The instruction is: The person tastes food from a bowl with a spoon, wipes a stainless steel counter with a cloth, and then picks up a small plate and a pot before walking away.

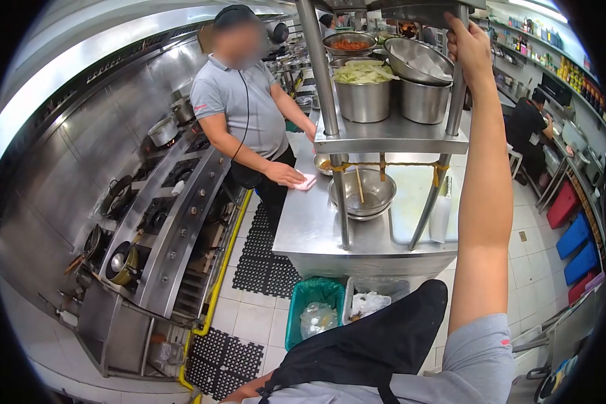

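My right hand [473, 52] is raised high, its fingers wrapped around the upper right metal shelf post [458, 94]. Just left of it, a steel colander [411, 57] with something white inside leans on a steel pot [425, 102]. Beside that stands another pot [363, 101] heaped with pale green sliced vegetable [363, 72]. Only a bit of my left forearm [249, 388] shows at the bottom edge; the left hand is out of frame.
A co-worker [239, 108] presses a pink cloth [306, 182] on the steel counter [296, 222]. Stacked bowls [377, 192], a white cutting board [411, 209] and a cleaver [440, 219] lie below the shelf. Bins [296, 310] stand in front; stoves [175, 249] line the left.
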Action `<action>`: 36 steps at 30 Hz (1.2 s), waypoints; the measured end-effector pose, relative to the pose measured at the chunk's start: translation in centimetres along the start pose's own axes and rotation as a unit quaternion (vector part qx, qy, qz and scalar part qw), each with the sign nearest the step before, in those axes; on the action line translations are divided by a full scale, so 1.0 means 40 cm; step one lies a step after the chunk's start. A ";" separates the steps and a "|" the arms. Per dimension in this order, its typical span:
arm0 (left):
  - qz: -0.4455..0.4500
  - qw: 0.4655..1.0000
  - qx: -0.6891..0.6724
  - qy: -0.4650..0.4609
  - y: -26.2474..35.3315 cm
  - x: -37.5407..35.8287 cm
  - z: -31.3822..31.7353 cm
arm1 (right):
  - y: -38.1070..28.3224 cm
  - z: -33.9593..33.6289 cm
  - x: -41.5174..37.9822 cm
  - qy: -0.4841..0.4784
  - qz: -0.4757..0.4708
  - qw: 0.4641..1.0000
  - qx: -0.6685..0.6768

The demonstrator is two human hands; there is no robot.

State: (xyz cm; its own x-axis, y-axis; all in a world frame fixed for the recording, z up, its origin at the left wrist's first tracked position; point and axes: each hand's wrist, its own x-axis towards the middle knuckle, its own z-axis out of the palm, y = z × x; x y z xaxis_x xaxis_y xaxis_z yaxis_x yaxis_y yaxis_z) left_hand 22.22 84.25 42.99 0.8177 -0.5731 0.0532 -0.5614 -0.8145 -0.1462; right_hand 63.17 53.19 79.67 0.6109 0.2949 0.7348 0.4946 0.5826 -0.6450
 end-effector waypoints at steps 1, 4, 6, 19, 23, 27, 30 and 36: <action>-0.001 1.000 -0.001 -0.003 0.002 -0.006 0.002 | -0.008 0.006 -0.010 0.006 -0.005 1.000 -0.007; -0.003 1.000 0.000 -0.001 0.002 -0.013 0.010 | -0.011 0.008 -0.011 0.008 -0.001 1.000 -0.011; -0.009 1.000 0.003 0.006 0.011 -0.008 0.001 | -0.008 0.003 -0.008 0.000 -0.002 1.000 -0.004; 0.017 0.999 0.027 -0.015 -0.105 0.004 -0.031 | -0.003 0.005 -0.008 0.017 -0.017 1.000 -0.020; 0.015 1.000 0.012 0.016 -0.100 0.016 0.058 | -0.001 0.002 -0.003 0.020 0.000 0.999 -0.031; -0.005 0.999 0.000 0.044 -0.058 -0.001 0.116 | -0.020 0.019 -0.022 0.017 -0.003 1.000 -0.023; -0.018 0.997 -0.012 0.076 -0.034 0.022 0.192 | -0.021 0.019 -0.020 0.025 0.001 0.999 -0.029; -0.046 0.995 -0.017 0.092 -0.006 -0.001 0.247 | -0.020 0.021 -0.015 0.025 0.004 1.000 -0.017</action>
State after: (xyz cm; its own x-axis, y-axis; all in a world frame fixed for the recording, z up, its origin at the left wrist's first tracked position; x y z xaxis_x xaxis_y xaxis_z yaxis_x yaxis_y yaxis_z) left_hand 23.58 85.38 33.26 0.8306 -0.5002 0.2447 -0.4918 -0.8651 -0.0991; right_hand 61.87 53.19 79.93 0.6452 0.2602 0.7183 0.5098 0.5536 -0.6585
